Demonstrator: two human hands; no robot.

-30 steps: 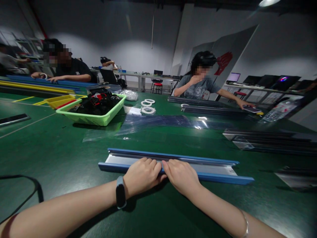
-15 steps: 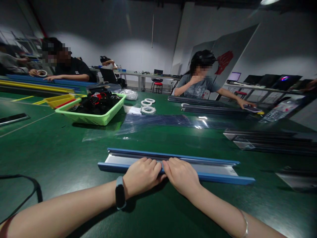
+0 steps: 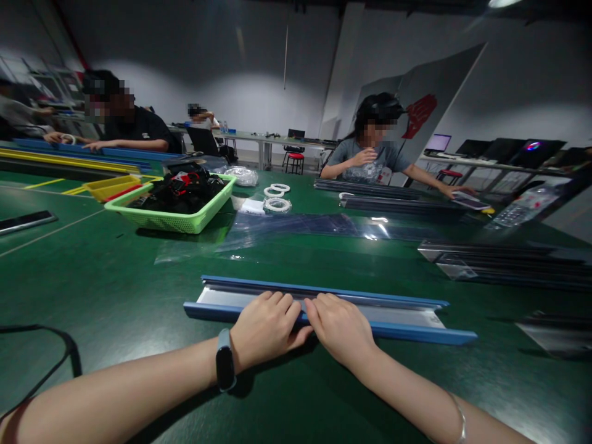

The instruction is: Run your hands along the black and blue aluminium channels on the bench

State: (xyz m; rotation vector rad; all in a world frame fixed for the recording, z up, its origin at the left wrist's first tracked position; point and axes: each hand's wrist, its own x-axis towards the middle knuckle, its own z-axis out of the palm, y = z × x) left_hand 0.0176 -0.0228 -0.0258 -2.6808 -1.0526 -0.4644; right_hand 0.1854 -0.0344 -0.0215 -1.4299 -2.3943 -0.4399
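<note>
A blue metal channel profile with a pale inner face lies crosswise on the green table in front of me. My left hand is closed over its near edge, left of the middle, knuckles up; a band with a dark display sits on that wrist. Right beside it, my right hand grips the same near edge, its fingers curled into the channel. The two thumbs are close together. Most of my fingertips are hidden inside the profile.
A green basket of dark parts stands left, beyond the profile. Clear plastic sheeting and white tape rolls lie ahead. Dark profiles are stacked right. Across the table sit a person in grey and another in black.
My hands stay on the profile almost unmoved; my left thumb has shifted slightly. The person in grey has lowered a hand from the face.
</note>
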